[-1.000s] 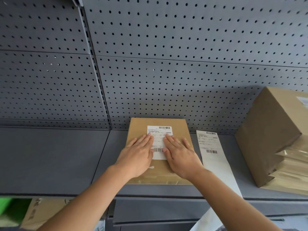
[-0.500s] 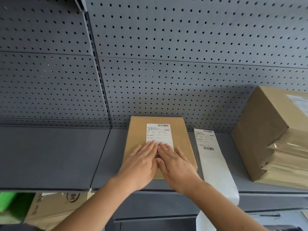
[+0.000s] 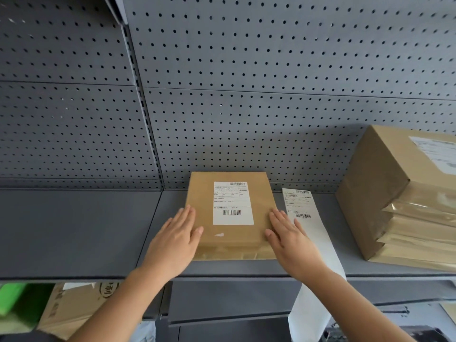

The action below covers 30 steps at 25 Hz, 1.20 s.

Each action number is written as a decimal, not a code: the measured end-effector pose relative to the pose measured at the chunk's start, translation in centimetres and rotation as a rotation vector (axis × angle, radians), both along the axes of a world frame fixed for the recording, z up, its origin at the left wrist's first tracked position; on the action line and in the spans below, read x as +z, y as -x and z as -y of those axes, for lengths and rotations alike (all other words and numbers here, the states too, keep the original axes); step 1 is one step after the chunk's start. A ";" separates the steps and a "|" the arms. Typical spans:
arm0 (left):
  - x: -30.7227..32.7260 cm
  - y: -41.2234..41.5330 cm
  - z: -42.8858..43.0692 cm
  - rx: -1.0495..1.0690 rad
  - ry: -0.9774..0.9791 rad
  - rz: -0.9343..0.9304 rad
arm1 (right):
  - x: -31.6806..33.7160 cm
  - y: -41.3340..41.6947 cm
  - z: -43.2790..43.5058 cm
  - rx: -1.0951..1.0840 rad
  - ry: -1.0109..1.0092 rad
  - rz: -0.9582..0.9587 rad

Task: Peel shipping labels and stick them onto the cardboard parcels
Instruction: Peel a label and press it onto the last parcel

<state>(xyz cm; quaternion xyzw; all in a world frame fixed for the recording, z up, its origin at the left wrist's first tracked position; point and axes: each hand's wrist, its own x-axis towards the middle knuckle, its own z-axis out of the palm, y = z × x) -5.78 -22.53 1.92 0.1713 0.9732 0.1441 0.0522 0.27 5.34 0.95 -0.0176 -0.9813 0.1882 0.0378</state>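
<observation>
A flat brown cardboard parcel (image 3: 229, 240) lies on the grey shelf (image 3: 74, 230) with a white shipping label (image 3: 233, 203) stuck flat on its top. My left hand (image 3: 176, 239) lies with straight fingers against the parcel's left edge. Against the right edge my right hand (image 3: 290, 236) lies the same way. To the right, a white strip of labels (image 3: 299, 211) lies on the shelf, its bare tail hanging over the front edge.
A stack of brown parcels (image 3: 399, 201) stands at the right end of the shelf, the top one bearing a label. Grey pegboard (image 3: 246, 82) forms the back wall. Below the shelf at left sit a printed cardboard box (image 3: 74, 307) and something green.
Both hands have slid off the label and apart, from the middle of the parcel to its left and right edges. The whole label now shows.
</observation>
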 end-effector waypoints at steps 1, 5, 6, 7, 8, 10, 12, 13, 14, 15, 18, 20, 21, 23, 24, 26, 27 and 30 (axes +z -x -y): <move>-0.2 0.0 0.3 0.075 -0.082 0.058 | -0.1 0.0 -0.3 -0.052 0.118 0.018; -0.5 -0.9 -0.2 0.353 -0.658 0.405 | -0.5 0.6 -0.4 -0.259 0.742 0.192; -0.7 -1.1 -0.6 0.392 -0.783 0.464 | -0.8 0.8 -0.2 -0.299 0.841 0.224; -0.9 -1.2 -0.8 0.422 -0.876 0.502 | -0.9 0.9 0.1 -0.329 0.902 0.243; -0.9 -1.4 -1.0 0.442 -0.939 0.518 | -0.8 0.9 0.3 -0.351 0.941 0.243; -1.0 -1.6 -1.2 0.455 -0.997 0.508 | -0.5 0.8 0.7 -0.378 0.994 0.230; -0.6 -2.0 -1.6 0.468 -1.009 0.486 | 0.2 0.4 0.8 -0.383 1.028 0.216; -0.1 -2.2 -1.8 0.469 -1.017 0.468 | 0.8 0.1 0.8 -0.383 1.042 0.194; 0.7 -2.5 -2.1 0.457 -1.028 0.444 | 1.6 -0.1 0.7 -0.383 1.058 0.162; 1.6 -2.7 -2.4 0.439 -1.039 0.416 | 2.5 -0.4 0.5 -0.383 1.074 0.125; 4.6 -2.7 -3.5 0.373 -1.080 0.334 | 5.7 -1.1 -0.3 -0.367 1.082 0.019; 6.8 -2.5 -4.3 0.323 -1.107 0.308 | 8.1 -1.4 -1.3 -0.361 1.056 -0.049; 7.9 -2.4 -4.8 0.292 -1.117 0.299 | 9.4 -1.7 -1.9 -0.359 1.041 -0.085; 10.3 -2.2 -6.0 0.207 -1.129 0.281 | 12.0 -2.2 -3.2 -0.383 1.004 -0.186; 11.5 -2.1 -6.8 0.157 -1.133 0.277 | 13.4 -2.6 -4.0 -0.404 0.987 -0.253; 13.9 -1.9 -8.6 0.052 -1.148 0.276 | 16.4 -3.6 -5.5 -0.443 0.939 -0.372; 15.0 -1.7 -9.6 -0.009 -1.157 0.271 | 17.8 -4.0 -6.5 -0.456 0.920 -0.418; 17.8 -1.6 -13.5 -0.140 -1.198 0.250 | 21.4 -5.6 -10.2 -0.499 0.853 -0.551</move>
